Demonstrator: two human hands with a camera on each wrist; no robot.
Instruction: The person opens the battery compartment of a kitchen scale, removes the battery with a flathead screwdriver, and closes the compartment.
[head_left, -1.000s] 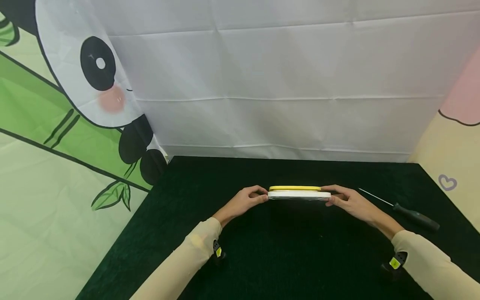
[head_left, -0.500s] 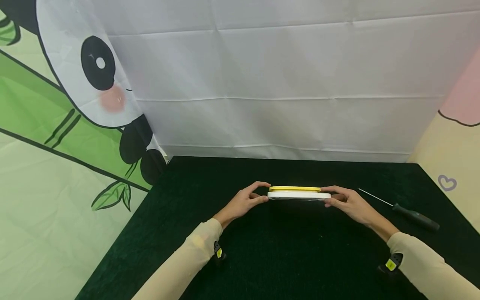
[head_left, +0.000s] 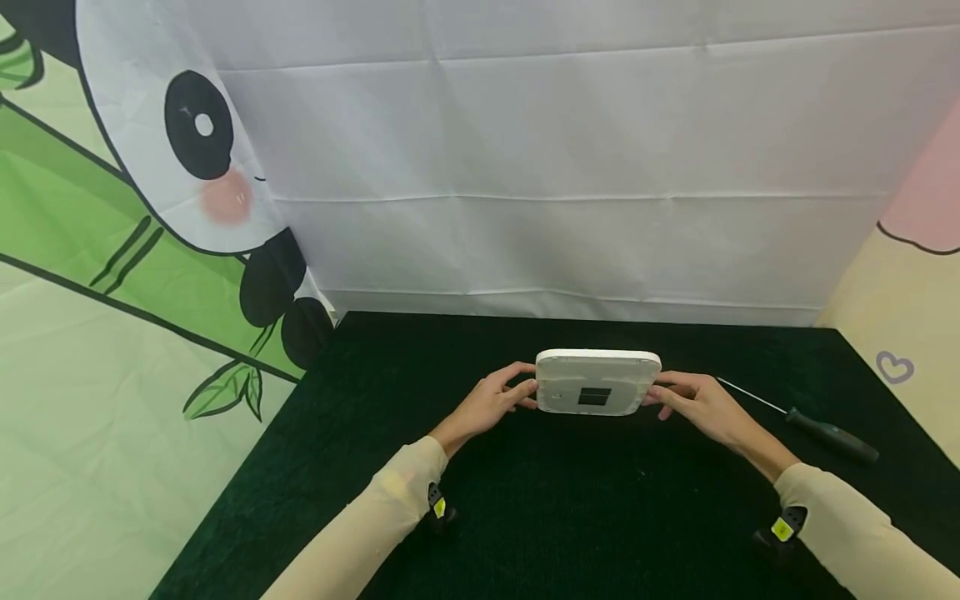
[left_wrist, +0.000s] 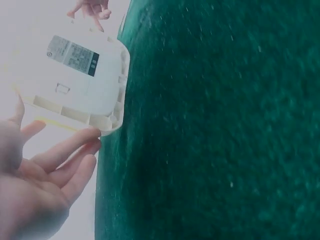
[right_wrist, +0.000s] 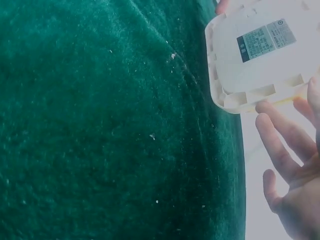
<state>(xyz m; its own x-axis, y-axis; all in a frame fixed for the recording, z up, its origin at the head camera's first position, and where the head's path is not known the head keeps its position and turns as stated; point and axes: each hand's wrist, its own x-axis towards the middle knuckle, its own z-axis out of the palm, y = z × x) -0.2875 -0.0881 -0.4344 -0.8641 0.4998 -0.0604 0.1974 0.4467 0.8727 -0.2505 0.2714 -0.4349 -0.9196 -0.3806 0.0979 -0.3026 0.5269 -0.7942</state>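
A flat white device with rounded corners, which looks like a kitchen scale (head_left: 562, 379), is held up over the dark green cloth. Its underside faces the head camera, and a dark-edged label (head_left: 594, 396) shows there. My left hand (head_left: 486, 408) grips its left edge between thumb and fingers; my right hand (head_left: 697, 407) grips the right edge. In the left wrist view, the underside of the scale (left_wrist: 97, 97) has ribbed edges and a small catch near the label. A sliver of yellow shows along its far side. The right wrist view shows my right fingers (right_wrist: 280, 142) at the edge.
A screwdriver (head_left: 832, 435) with a dark handle lies on the green-covered table (head_left: 585, 517) to the right, its shaft pointing away to the left. Behind the table hangs a white cloth (head_left: 525, 167), with printed panda fabric (head_left: 202, 192) at the left.
The scale has tilted from level, edge-on with its yellow top showing, until its underside faces the head camera. Both hands stay at its sides, their fingers shifted. The screwdriver has not moved.
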